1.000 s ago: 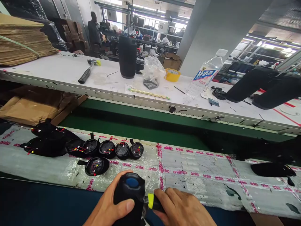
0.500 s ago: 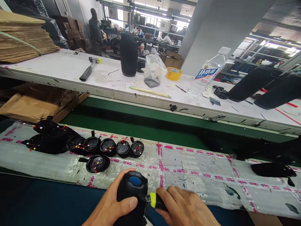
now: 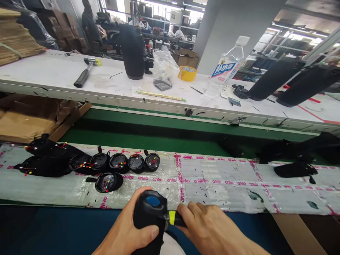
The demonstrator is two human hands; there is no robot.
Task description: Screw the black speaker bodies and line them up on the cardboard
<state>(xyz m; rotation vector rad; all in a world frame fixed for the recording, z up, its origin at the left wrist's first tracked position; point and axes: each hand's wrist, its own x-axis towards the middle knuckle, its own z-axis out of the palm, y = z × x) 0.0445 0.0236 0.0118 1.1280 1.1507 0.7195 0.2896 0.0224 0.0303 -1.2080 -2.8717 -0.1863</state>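
A black cylindrical casing (image 3: 148, 226), like a portable speaker body, stands tilted in my left hand (image 3: 132, 223). Its upper end carries a blue oval disc (image 3: 153, 201). My left fingers wrap round its far side and the thumb presses on the near face. My right hand (image 3: 204, 223) is closed on a hand tool (image 3: 172, 217) with a black grip and a yellow band. The tool's tip meets the casing's right edge just below the end cap. That tip is small and partly hidden, so its exact kind cannot be made out.
Several black round-ended casings (image 3: 118, 163) with red and yellow wires lie on the plastic-covered belt (image 3: 212, 194). Another black piece (image 3: 294, 170) lies right. The white shelf (image 3: 106, 81) beyond bears a hammer (image 3: 86, 72), yellow tape (image 3: 187, 73) and a bottle (image 3: 225, 67). A person stands behind.
The camera view has shifted, so the shelf and its things appear further left and higher. My hands keep their hold, and the tool tip sits slightly higher on the casing's edge.
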